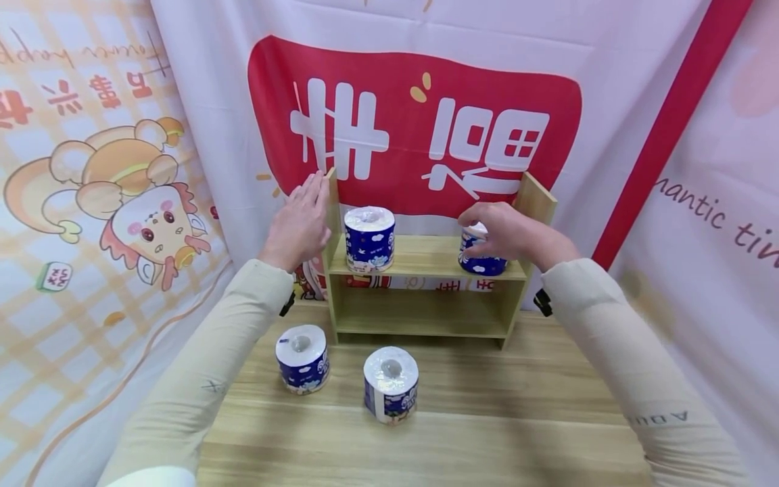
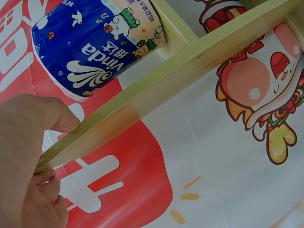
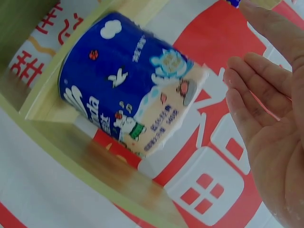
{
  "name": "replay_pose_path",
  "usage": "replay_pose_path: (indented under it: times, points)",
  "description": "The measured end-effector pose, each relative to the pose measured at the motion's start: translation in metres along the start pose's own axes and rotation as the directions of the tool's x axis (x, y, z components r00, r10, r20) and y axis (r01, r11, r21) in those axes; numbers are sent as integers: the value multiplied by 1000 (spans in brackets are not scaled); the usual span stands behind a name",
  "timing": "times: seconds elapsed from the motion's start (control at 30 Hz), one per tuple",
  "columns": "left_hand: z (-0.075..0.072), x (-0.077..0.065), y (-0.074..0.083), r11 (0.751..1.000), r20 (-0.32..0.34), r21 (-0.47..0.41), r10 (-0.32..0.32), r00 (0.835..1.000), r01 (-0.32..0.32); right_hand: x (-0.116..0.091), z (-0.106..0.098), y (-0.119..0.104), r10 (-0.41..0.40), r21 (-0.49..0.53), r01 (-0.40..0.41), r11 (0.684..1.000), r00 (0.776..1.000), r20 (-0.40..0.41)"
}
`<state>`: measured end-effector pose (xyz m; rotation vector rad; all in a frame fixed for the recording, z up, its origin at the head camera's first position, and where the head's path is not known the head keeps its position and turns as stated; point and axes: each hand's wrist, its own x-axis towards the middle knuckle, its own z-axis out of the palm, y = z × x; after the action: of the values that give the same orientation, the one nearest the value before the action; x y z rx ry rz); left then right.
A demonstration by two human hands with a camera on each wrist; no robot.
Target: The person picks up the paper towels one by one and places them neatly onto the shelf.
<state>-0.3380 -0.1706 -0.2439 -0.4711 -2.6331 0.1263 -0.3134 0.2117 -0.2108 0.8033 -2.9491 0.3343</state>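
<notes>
A small two-level wooden shelf [image 1: 420, 318] stands against the backdrop. On its upper board are two wrapped toilet paper rolls, the left roll [image 1: 369, 240] close to the left side panel [image 2: 128, 99] and the right roll [image 3: 128, 85] near the right panel [image 1: 537, 199]. My left hand [image 1: 298, 226] grips the top of the left panel, thumb on the inner face and fingers curled round the outer one. Above the right roll my right hand [image 1: 517, 233] hovers, its fingers loosely extended and apart from the wrapper in the right wrist view; it partly hides that roll in the head view.
Two more toilet paper rolls stand on the wooden table in front of the shelf, one at the left [image 1: 303, 358] and one nearer the middle [image 1: 391, 385]. Printed cloth [image 1: 414, 128] hangs behind, with further cloth walls at both sides.
</notes>
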Motion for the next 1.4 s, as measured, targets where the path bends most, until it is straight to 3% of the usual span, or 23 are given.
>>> replay_pose_path:
  times: [0.27,0.63,1.1,1.4]
  points:
    - [-1,-1,0,1000,-5,-9,-2,1000,2,-1,16,-13,-47,-56,49,997,999,23]
    - [1,-1,1,1000,6,-15,-3,1000,3,-4,45,-29,-119,9,119,993,987,111]
    - [0,0,1,1000,1,-7,-7,1000,7,-4,97,-48,-304,35,303,952,937,172]
    - [1,-1,1,1000,0,-1,-4,1000,4,-9,128,-63,-307,88,294,952,917,255]
